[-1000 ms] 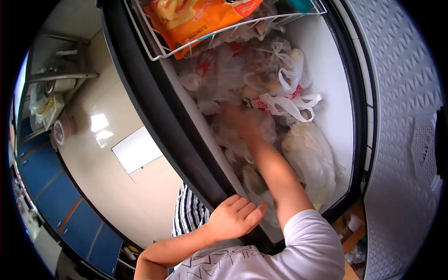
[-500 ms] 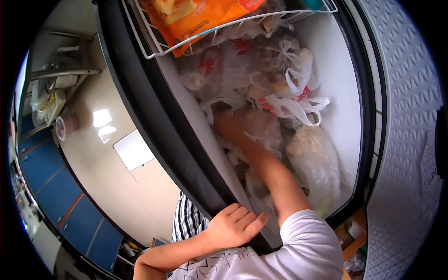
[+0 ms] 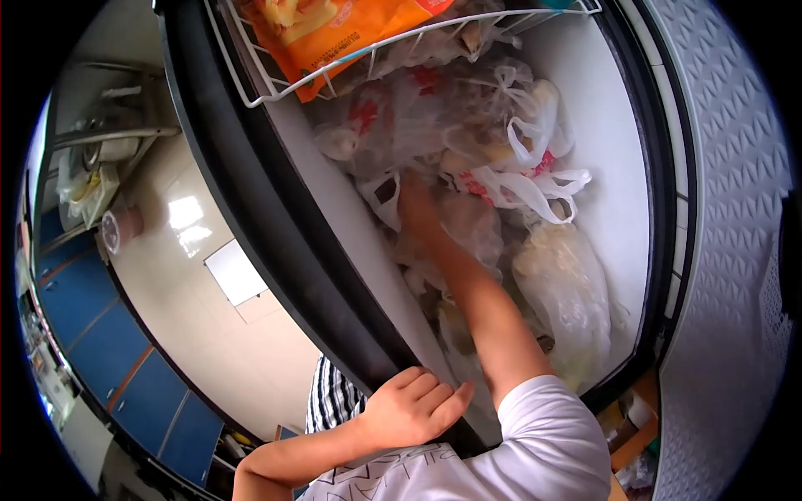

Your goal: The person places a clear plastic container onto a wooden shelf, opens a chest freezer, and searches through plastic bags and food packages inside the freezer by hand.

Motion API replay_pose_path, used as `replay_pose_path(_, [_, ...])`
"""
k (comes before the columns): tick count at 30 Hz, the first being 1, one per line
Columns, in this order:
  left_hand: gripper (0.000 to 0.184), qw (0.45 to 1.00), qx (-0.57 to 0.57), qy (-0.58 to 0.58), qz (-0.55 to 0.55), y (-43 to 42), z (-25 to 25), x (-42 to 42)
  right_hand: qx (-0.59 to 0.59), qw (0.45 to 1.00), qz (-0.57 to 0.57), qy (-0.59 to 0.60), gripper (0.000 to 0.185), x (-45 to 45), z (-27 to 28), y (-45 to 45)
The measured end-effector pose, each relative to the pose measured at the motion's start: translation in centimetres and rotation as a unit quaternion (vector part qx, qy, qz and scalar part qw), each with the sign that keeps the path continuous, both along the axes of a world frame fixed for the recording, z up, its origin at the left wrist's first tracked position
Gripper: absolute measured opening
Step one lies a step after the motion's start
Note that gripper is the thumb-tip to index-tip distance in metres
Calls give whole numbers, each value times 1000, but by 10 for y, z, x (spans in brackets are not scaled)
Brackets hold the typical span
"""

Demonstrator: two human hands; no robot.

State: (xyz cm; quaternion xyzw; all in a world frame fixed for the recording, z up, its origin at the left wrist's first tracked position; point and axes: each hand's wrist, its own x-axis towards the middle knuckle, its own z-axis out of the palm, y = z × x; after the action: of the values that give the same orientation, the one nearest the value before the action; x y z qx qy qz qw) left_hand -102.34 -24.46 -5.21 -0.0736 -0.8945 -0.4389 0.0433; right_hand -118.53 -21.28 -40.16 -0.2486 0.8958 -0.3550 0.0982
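Observation:
My right arm reaches deep into a chest freezer full of plastic bags. My right hand is down among the bags, near the inner left wall, and its fingers are hidden. Beside it are a white bag handle and a cloudy clear bag. My left hand rests at the freezer's dark rim, fingers curled over it.
A white wire basket with an orange food packet spans the top of the freezer. A knotted bag with pale contents lies at the right. Blue cabinets and a pink bin stand across the tiled floor.
My right hand has moved slightly farther up into the bags, and the white bag handle beside it has lifted into clearer view. My left hand stays at the rim.

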Motion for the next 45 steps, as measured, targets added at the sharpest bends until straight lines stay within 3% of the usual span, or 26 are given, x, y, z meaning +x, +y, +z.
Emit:
replay_pose_path(1, [37, 1000, 4, 0, -2, 0, 0, 0, -1, 1000, 2, 0, 26, -4, -5, -3])
replay_pose_path(3, [37, 1000, 7, -3, 0, 0, 0, 1, 162, 980, 97, -67, 24, -11, 1, -9])
replay_pose_path(7, [36, 1000, 10, -3, 5, -1, -1, 2, 197, 974, 92, -60, 25, -13, -4, -4])
replay_pose_path(9, [35, 1000, 8, 1, 7, 0, -2, 2, 264, 927, 248, -99, 23, -24, -17, 22])
replay_pose_path(10, [35, 1000, 7, 3, 6, 1, -2, 2, 265, 927, 248, -98, 23, -27, -4, 33])
replay_pose_path(12, [34, 1000, 5, 6, 5, 1, -1, 1, 148, 966, 41, -206, 28, -33, 109, 35])
replay_pose_path(16, [33, 1000, 12, 16, 5, 0, -2, -1, 97, 953, -90, -274, 28, -50, 137, 75])
replay_pose_path(18, [32, 1000, 6, 13, 1, 0, -1, 0, -103, 839, -221, -486, 19, -56, 132, 80])
replay_pose_path(19, [32, 1000, -2, 14, 3, 0, -1, 0, -103, 840, -221, -485, 19, -62, 127, 79])
replay_pose_path(21, [31, 1000, -10, 13, 4, 1, -1, 0, -258, 762, -284, -521, 19, -77, 143, 53])
replay_pose_path(28, [32, 999, -6, 27, 15, 0, -2, -2, -317, 680, -244, -615, 8, -125, 112, 46])
replay_pose_path(30, [32, 1000, -2, 27, 8, -1, -1, -2, -216, 793, -215, -528, 11, -124, 128, 41])
replay_pose_path(31, [33, 1000, -2, 23, 3, -1, 0, -2, -215, 793, -217, -527, 11, -121, 133, 41])
replay_pose_path(33, [33, 1000, 7, 20, 1, 0, -1, -1, -105, 918, -94, -371, 23, -108, 140, 51])
replay_pose_path(34, [33, 1000, 10, 22, 2, 0, -1, -2, -103, 919, -94, -369, 23, -101, 144, 57])
replay_pose_path(35, [33, 1000, 6, 20, 1, -1, 0, -3, -8, 982, -12, -186, 29, -89, 150, 66])
replay_pose_path(36, [33, 1000, 3, 18, 0, -1, 0, -3, 88, 993, 72, 5, 35, -74, 154, 77])
replay_pose_path(38, [32, 1000, 7, 28, 7, 1, -2, -3, 211, 965, 133, 83, 53, -26, 140, 104])
replay_pose_path(39, [32, 999, 3, 32, 10, 1, -3, -2, 213, 964, 132, 84, 53, -4, 144, 116])
replay_pose_path(41, [29, 999, 10, 29, 21, 1, 1, -4, 379, 900, 168, 134, 51, 27, 151, 136])
replay_pose_path(43, [28, 999, 2, 43, 24, 1, -2, -5, 374, 907, 156, 115, 47, 26, 117, 167])
replay_pose_path(45, [27, 998, -4, 62, 29, 2, -3, -5, 368, 914, 141, 94, 43, 19, 123, 165])
